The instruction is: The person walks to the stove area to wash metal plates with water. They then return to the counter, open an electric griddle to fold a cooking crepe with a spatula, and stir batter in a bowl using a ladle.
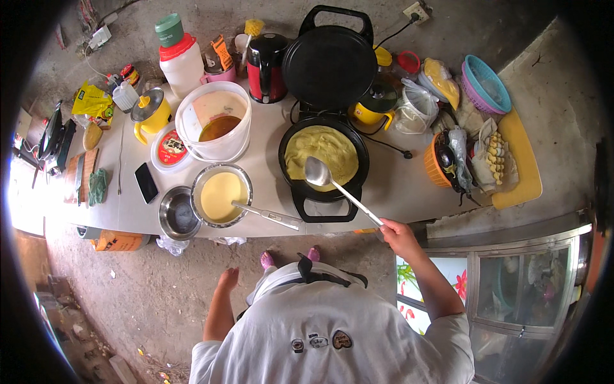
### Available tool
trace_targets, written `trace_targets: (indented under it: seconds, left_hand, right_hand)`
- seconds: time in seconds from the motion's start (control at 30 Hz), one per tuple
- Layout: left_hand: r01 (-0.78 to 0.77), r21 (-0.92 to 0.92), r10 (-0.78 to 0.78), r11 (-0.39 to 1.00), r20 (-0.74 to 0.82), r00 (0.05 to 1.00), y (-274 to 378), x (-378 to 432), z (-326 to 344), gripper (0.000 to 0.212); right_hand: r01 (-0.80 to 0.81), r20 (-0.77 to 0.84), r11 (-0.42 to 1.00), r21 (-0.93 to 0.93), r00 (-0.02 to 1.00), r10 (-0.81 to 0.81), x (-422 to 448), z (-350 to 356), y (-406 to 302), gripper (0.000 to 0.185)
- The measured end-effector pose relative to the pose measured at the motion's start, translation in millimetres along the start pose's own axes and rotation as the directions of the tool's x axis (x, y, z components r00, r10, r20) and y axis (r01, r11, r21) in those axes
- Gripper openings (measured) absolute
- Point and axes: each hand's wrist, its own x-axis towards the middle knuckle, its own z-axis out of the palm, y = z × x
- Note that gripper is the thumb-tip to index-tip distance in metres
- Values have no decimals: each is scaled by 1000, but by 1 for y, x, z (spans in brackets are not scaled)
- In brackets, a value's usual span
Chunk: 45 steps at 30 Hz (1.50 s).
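Note:
My right hand [399,238] grips the handle of a metal spatula [318,172]. Its blade rests on or just over a yellow-green pancake [320,149] in a black electric griddle [293,189]. The griddle's round lid [331,65] stands raised behind it. At my left side, below the table edge, hangs my left hand [229,277]; its fingers are too unclear to read and I see nothing in it. Nearest to it on the table are a steel bowl [179,213] and a pot of pale yellow batter [218,194] with a ladle [268,216] leaning over its rim.
A white bucket [242,144] holding brown liquid stands behind the batter, beside a lid [169,150] and a phone [146,183]. A red-black kettle [266,72] is left of the griddle lid. An orange basket [434,161] with eggplants and a glass-doored cabinet [520,288] are at right.

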Motion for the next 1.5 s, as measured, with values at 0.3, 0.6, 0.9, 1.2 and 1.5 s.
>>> trace_targets:
  seconds: [0.3,0.6,0.9,1.2,1.5]
  left_hand:
    - [-88,53,92,995,-62,994,18,-13,-8,46]
    - [-89,132,95,987,-34,995,-23,-5,6,51]
    - [-99,95,107,990,-74,992,10,-18,-11,49]
    - [-136,168,148,976,-56,987,-2,-11,7,47]
    - [-62,132,64,989,-7,998,27,-19,-13,48]
  right_hand:
    - [218,-127,923,-317,955,-269,-17,40,8,26]
    - [240,-193,788,-567,892,-410,-12,89,48,31]
    - [269,-350,870,-413,835,-424,4,62,45,29]
    - [316,-168,893,-321,909,-382,-24,61,48,28]
    - [-114,-96,967,229,986,138,-15,16,29,26]
